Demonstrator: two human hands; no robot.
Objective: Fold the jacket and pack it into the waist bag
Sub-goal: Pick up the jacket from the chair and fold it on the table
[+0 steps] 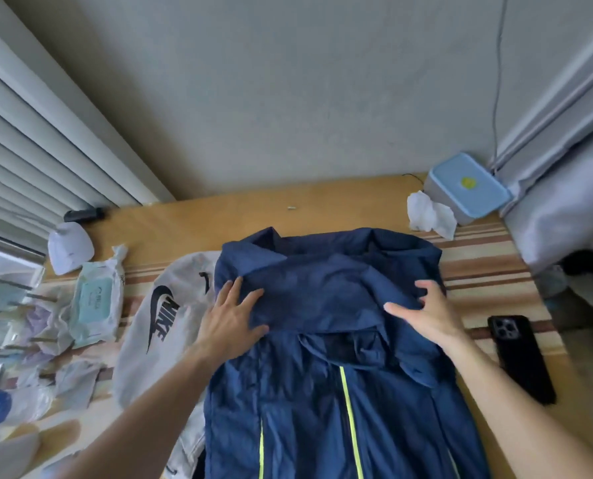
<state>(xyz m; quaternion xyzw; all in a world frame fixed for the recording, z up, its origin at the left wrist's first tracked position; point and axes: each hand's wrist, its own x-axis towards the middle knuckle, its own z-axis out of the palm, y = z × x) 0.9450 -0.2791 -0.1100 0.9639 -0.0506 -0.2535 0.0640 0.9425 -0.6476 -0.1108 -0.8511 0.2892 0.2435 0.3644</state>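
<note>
A navy jacket (305, 402) with neon-yellow zip lines lies lengthwise on the table, its far end folded back toward me into a thick band. My left hand (231, 316) presses flat on the band's left side, fingers spread. My right hand (426, 311) curls its fingers into the fabric at the band's right edge. A light grey waist bag (160, 323) with a black Nike logo lies just left of the jacket, partly under its edge.
A black phone (519, 357) lies to the right of the jacket. A blue-lidded box (467, 188) and crumpled tissue (428, 214) sit at the back right. Wet wipes (96, 302), a white device (69, 250) and plastic wrappers crowd the left side.
</note>
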